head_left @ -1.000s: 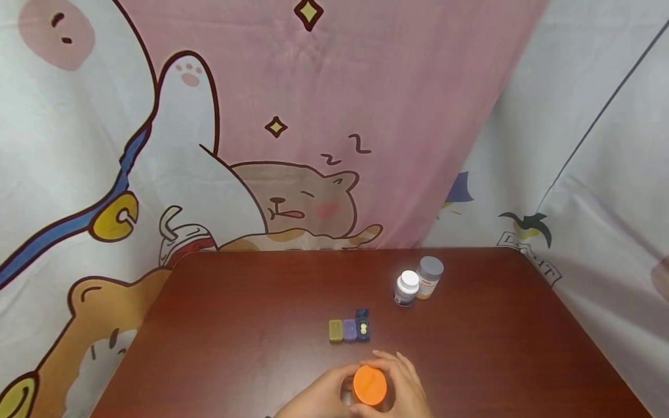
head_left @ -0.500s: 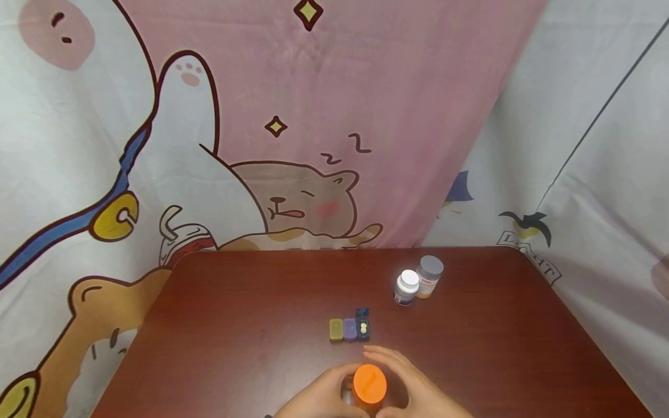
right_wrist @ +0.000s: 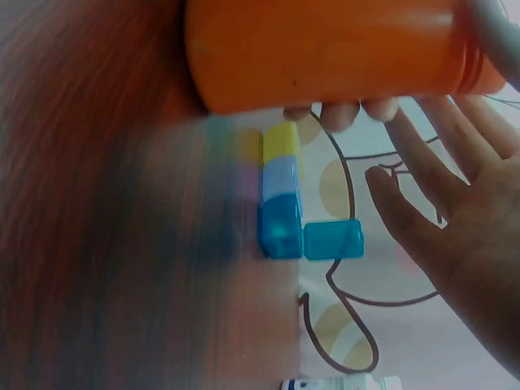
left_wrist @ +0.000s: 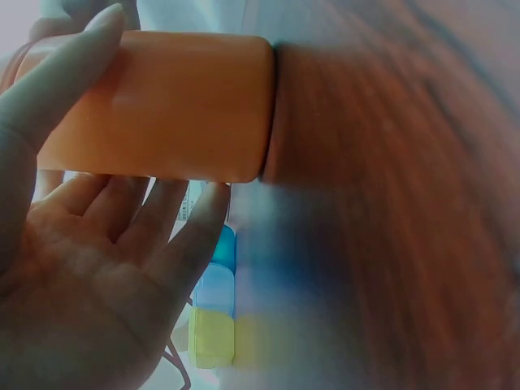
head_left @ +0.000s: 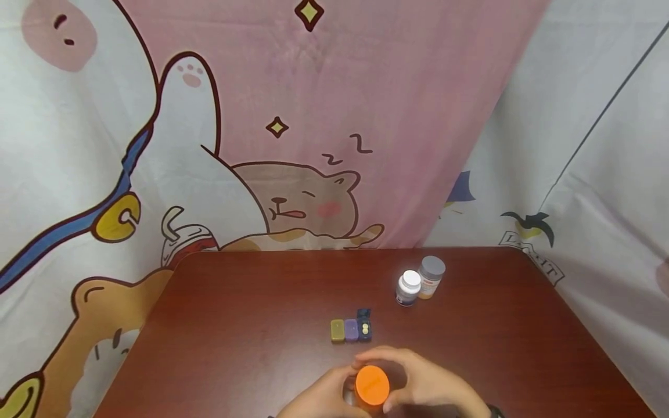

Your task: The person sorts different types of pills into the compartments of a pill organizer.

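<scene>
An orange bottle (left_wrist: 179,106) stands near the table's front edge, its orange cap (head_left: 372,385) facing up in the head view. My left hand (head_left: 326,396) grips the bottle's body from the left, thumb on one side and fingers on the other. On the right, my right hand (head_left: 425,377) curves round the cap, with the thumb at its near right side and fingertips at the far side. Beyond the hands lies a small pill organizer with yellow (head_left: 337,331), purple (head_left: 351,330) and dark blue (head_left: 364,335) compartments. The blue lid (head_left: 363,313) is raised, and pale tablets (head_left: 365,328) show inside.
Toward the back right of the brown table (head_left: 251,302) stand a white-capped bottle (head_left: 408,288) and a grey-capped bottle (head_left: 431,277), close together. A cartoon-printed curtain (head_left: 397,87) hangs behind the table's far edge.
My right hand has come away from the cap, swung round to the right, and closed round it again with the wrist turned. The left hand and bottle stay in place.
</scene>
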A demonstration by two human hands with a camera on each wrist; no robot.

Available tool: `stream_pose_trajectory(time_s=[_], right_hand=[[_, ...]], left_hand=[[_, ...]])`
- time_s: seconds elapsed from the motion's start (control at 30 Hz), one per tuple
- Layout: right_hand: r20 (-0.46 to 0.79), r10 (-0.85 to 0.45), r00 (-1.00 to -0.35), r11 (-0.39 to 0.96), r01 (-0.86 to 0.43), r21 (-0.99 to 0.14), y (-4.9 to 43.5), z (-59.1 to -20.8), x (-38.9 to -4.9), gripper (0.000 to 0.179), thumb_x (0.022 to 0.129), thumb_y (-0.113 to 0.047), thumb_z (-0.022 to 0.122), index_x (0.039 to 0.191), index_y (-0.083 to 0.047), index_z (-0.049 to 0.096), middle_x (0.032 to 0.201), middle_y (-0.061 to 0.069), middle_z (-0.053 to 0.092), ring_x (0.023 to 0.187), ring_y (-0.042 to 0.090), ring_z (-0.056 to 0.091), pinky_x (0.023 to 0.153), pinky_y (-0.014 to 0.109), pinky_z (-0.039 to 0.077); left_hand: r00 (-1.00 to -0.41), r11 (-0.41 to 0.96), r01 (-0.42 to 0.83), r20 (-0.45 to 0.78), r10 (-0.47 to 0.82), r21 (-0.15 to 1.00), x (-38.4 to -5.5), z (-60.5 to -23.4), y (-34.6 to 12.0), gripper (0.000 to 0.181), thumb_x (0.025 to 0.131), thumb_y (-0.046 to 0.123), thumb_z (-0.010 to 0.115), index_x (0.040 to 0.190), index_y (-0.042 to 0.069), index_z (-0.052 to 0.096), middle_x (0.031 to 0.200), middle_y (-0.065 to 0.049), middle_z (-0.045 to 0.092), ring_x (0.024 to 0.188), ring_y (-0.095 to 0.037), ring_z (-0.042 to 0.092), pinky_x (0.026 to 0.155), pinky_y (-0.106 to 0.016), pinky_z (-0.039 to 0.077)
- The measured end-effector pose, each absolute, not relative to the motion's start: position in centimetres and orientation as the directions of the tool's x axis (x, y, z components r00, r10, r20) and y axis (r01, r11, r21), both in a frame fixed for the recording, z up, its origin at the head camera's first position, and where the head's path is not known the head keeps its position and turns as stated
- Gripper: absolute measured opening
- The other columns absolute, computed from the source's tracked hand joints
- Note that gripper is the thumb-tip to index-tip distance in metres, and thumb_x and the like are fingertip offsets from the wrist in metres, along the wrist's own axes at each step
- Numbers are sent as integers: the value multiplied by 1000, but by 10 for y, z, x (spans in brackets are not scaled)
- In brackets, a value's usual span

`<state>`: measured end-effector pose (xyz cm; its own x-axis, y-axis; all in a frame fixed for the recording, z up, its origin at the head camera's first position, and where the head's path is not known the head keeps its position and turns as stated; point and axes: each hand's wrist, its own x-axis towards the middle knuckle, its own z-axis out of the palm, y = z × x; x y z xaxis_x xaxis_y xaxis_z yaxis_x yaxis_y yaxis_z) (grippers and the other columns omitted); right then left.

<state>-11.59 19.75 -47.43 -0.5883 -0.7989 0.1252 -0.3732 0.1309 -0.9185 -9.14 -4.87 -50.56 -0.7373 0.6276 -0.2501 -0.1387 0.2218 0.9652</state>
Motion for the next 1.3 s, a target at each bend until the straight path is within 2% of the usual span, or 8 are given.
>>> stream_pose_trajectory(time_s=[0.1,0.3,0.47,0.6,0.87,1.03,1.13,1.3], right_hand=[[115,-790,-602,127,-343,-931,191,-475,-110,66,86,-13,84,146,-16,58,144,3,61,127,20,56,109,37,41],[33,-707,-706,180,-225,-958,183,-477,-93,60,91,-18,80,147,-20,58,147,4,57,129,18,52,108,35,40],[241,-599,-763,126,-387,-913,175,-489,-80,64,85,-9,86,143,-11,59,140,7,61,127,15,54,106,30,42],[368,-437,-821,205,-488,-848,164,-496,-66,66,77,-10,92,137,-11,63,131,3,65,118,11,59,102,26,46],[370,-200,-907,442,-421,-792,148,-495,-48,67,68,-21,99,128,-20,70,120,-7,69,108,7,63,92,30,52],[424,-227,-877,454,-480,-750,150,-497,-49,73,65,-20,99,130,-20,68,125,-3,67,114,8,61,94,32,51],[466,-309,-829,375,-557,-742,157,-500,-54,77,67,-14,98,137,-16,63,132,2,62,122,7,55,99,27,47],[440,-476,-761,160,-567,-808,169,-499,-68,80,78,-6,91,147,-9,52,143,7,54,130,10,49,107,24,40]], left_hand=[[-740,219,-127,-239,629,967,-91,-504,-49,52,81,14,88,127,28,68,111,13,72,97,-11,66,98,-43,52],[-743,201,-133,-232,628,971,-90,-504,-49,49,80,12,87,123,27,69,106,11,72,93,-11,66,89,-30,53],[-750,223,-130,-243,615,966,-90,-504,-49,51,82,16,88,128,26,67,111,13,71,98,-11,66,94,-35,53],[-761,268,-138,-275,587,953,-90,-504,-48,55,81,15,89,130,23,67,110,13,71,97,-11,66,94,-41,55],[-759,265,-128,-266,594,956,-91,-504,-46,60,81,1,85,134,22,66,116,13,71,101,-8,65,96,-40,55],[-756,245,-137,-261,600,960,-90,-505,-47,60,82,7,87,136,23,65,119,13,70,103,-10,65,99,-45,53],[-747,238,-154,-270,607,959,-89,-505,-47,59,83,17,89,136,27,64,120,14,69,104,-11,64,101,-51,51],[-744,208,-112,-221,631,972,-90,-506,-48,54,83,14,86,132,24,66,116,14,71,101,-9,65,96,-36,53]])
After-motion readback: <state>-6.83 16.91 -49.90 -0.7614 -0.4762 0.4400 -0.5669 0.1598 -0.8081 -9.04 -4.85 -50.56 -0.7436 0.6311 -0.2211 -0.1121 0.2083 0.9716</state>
